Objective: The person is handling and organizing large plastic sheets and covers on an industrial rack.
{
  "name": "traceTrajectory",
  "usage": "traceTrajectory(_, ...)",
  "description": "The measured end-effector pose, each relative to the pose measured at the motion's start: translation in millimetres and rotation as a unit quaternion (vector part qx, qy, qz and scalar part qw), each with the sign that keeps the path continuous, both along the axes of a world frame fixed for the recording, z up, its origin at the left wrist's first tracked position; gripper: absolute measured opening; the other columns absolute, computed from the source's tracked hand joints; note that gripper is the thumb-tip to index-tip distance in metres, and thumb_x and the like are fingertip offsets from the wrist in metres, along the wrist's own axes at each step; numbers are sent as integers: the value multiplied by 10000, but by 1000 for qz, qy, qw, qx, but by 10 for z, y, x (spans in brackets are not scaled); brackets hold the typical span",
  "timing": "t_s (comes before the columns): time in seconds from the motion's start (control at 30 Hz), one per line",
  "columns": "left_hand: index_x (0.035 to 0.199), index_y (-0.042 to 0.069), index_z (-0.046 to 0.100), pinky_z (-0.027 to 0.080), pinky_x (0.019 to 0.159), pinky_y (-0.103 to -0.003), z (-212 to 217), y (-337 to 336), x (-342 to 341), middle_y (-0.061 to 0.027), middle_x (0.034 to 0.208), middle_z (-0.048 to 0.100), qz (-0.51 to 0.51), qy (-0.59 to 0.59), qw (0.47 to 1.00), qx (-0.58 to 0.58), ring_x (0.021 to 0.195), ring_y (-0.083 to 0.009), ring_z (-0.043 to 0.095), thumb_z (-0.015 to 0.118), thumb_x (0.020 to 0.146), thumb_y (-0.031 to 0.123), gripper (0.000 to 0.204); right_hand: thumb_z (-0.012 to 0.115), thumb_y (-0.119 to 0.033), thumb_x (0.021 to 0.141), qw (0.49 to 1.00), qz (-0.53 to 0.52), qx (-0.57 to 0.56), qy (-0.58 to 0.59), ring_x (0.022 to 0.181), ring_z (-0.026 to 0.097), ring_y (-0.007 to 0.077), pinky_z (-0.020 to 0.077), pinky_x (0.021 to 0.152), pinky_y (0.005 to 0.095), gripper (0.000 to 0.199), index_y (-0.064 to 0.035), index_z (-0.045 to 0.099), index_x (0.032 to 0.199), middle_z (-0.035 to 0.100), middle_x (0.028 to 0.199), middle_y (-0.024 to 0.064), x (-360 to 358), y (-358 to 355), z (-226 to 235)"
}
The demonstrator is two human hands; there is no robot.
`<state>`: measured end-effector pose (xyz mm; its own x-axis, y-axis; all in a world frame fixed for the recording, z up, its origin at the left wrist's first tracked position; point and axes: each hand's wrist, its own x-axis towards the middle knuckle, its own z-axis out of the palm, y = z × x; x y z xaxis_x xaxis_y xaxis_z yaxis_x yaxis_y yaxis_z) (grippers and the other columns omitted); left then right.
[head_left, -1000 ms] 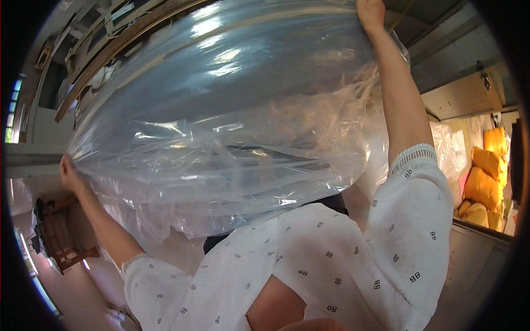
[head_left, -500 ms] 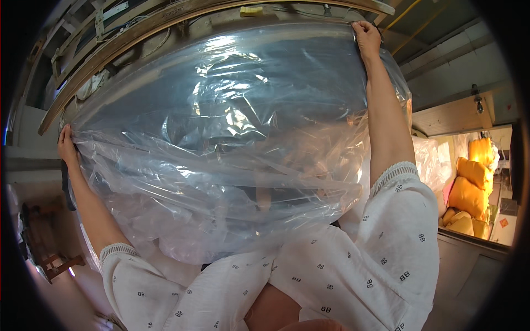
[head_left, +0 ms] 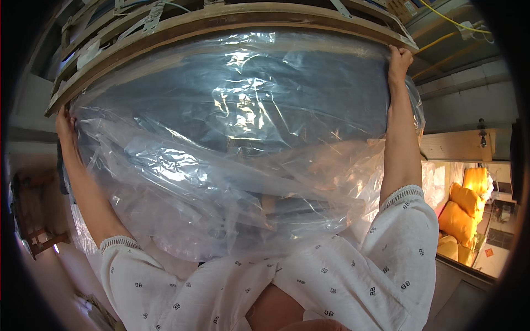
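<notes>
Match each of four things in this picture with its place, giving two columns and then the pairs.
Things:
1. left hand
2. right hand
3. curved wooden shelf edge
4. yellow stuffed bags

Places:
A. far right, low, in the background
B. gripping the upper right edge of the large clear plastic-wrapped bundle
C. arching above the bundle
D. pressed on the bundle's left edge

Pairs: 1-D, 2-B, 3-C, 4-A
</notes>
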<state>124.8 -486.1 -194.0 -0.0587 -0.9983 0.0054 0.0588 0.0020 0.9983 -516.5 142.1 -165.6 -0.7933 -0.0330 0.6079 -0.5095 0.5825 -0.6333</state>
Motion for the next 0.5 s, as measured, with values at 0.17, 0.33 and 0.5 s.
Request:
traceTrajectory(0.17, 978, 42, 537, 408, 789, -353, -82, -338, 628, -56, 943, 547, 29, 26, 999, -6, 892, -168, 532, 490, 901, 243, 221, 532, -386, 809, 998, 18, -61, -21, 1009, 396, 347, 302, 894, 399, 429, 42, 544, 831, 466, 1023, 268, -159, -113, -77)
traceTrajectory(0.33, 983, 20, 510, 416, 802, -357, -106, -413, 696, -85, 986, 531, 17, 32, 999, -10, 912, -197, 538, 423, 929, 236, 239, 413, -403, 872, 997, 28, -60, -38, 1021, 390, 386, 283, 904, 429, 496, 70, 550, 927, 482, 1053, 279, -212, -116, -105)
traceTrajectory(0.5, 901, 42, 520, 401, 745, -296, -56, -337, 730, -67, 928, 542, -11, 22, 999, -25, 901, -160, 542, 423, 919, 283, 261, 367, -383, 898, 998, 50, -27, 3, 995, 384, 409, 281, 881, 453, 479, 69, 522, 934, 479, 1037, 266, -79, -161, -32)
